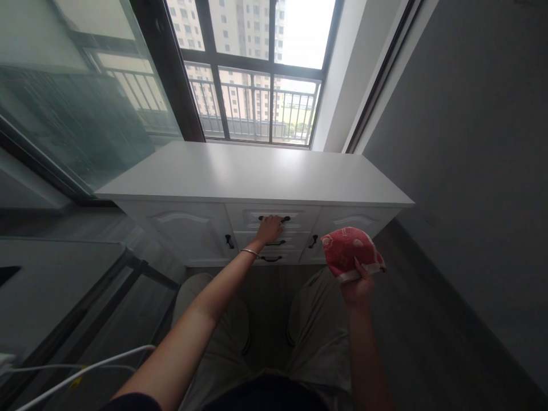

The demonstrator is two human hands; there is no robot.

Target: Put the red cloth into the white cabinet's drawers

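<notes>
The left hand (270,229) reaches forward to a white cabinet (257,177) under the window (257,74), and its fingers curl over the dark handle (274,218) of the top drawer (274,218) in the middle column. The fingers are closed around the handle, and a thin bracelet (249,252) sits on the wrist. Below this drawer are two more, each with a dark handle, and the hand partly covers the second one. On either side is a cabinet door, each with a small dark handle near the drawers.

The right hand (358,285) is held up in front of the right cabinet door, apart from the cabinet, and grips a red cloth (349,251) with a white edge; the cloth is bunched and stands up above the fingers. The surface on top of the cabinet is plain white.

The person's light trousers show below, over a grey floor. A white cable (85,371) crosses the lower left corner, beside a glass door (77,103).
</notes>
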